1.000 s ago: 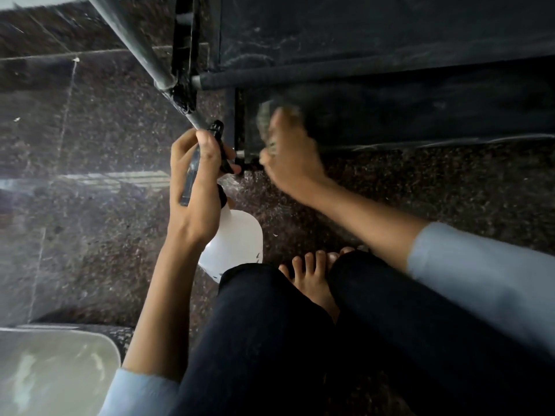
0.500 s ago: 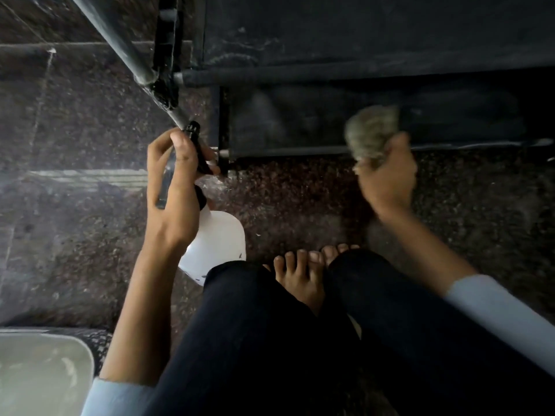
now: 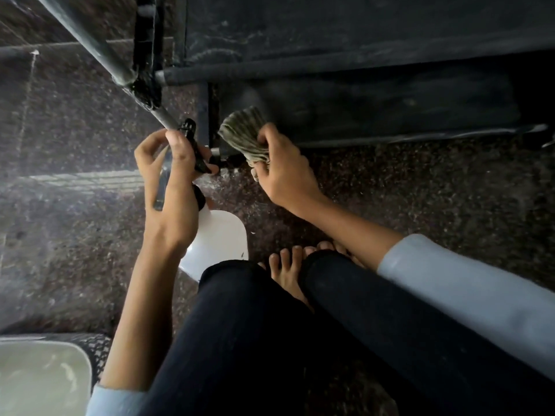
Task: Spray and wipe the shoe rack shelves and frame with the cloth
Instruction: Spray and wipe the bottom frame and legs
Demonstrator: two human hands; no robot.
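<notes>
The right hand clenched a bunched grey-green cloth, fingers curled over its folds, and pressed it against the left end of the lowest shelf of the dark shoe rack, just above the front rail and beside the corner post. The left hand grasped the black trigger head of a spray bottle, thumb laid along the top and fingers wrapped round the neck; the white body of the bottle hung below the wrist, tilted toward the person's knee. The nozzle sat close to the corner post, near the cloth but apart from it. A grey metal tube of the frame ran diagonally from the upper left down to a black corner joint, where an upper shelf met the frame. The person crouched on a dark speckled stone floor in dark trousers and pale blue sleeves, with bare toes visible between the knees. A pale rounded basin showed at the lower left corner, well apart from the rack.
</notes>
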